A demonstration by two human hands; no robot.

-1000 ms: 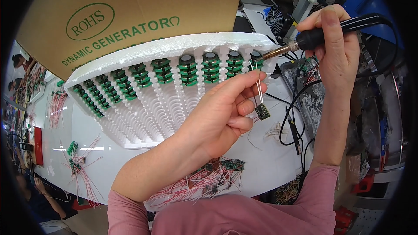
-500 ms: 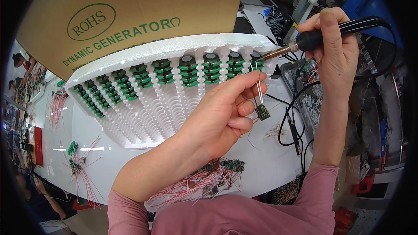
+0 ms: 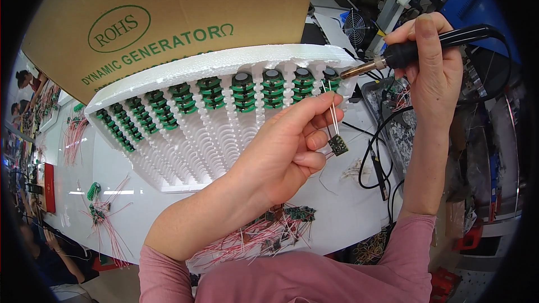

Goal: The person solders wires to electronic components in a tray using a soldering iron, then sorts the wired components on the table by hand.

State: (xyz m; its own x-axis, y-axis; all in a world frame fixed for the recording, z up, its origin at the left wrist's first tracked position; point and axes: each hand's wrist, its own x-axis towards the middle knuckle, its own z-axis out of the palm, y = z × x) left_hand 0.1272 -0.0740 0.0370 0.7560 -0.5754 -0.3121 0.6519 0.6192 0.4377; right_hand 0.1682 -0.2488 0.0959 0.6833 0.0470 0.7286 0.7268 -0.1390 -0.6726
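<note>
Between the thumb and fingers of my left hand (image 3: pixel 292 140), closed in a pinch, are the thin white wires of a small circuit board (image 3: pixel 338 145). The board hangs below my fingertips, and the wire ends point up toward the tray. My right hand (image 3: pixel 433 67) grips a black-handled soldering iron (image 3: pixel 400 54), its metal tip pointing left. That tip is at the last stack of round green-rimmed parts (image 3: pixel 331 74) on the tray's right end; whether it touches a part or a wire I cannot tell. The white foam tray (image 3: pixel 224 59) holds several such stacks in ribbed slots.
Behind the tray stands a big cardboard box (image 3: pixel 185 0). Loose boards with red and white wires (image 3: pixel 264 233) lie near my body, and another bundle (image 3: pixel 100 210) at left. The iron's black cord (image 3: pixel 508 62) loops beside a metal tray (image 3: pixel 393 129). A small fan (image 3: pixel 355 27) sits behind.
The soldering iron and my right hand have shifted very slightly down and right. My left hand keeps its pinch on the wires, almost still.
</note>
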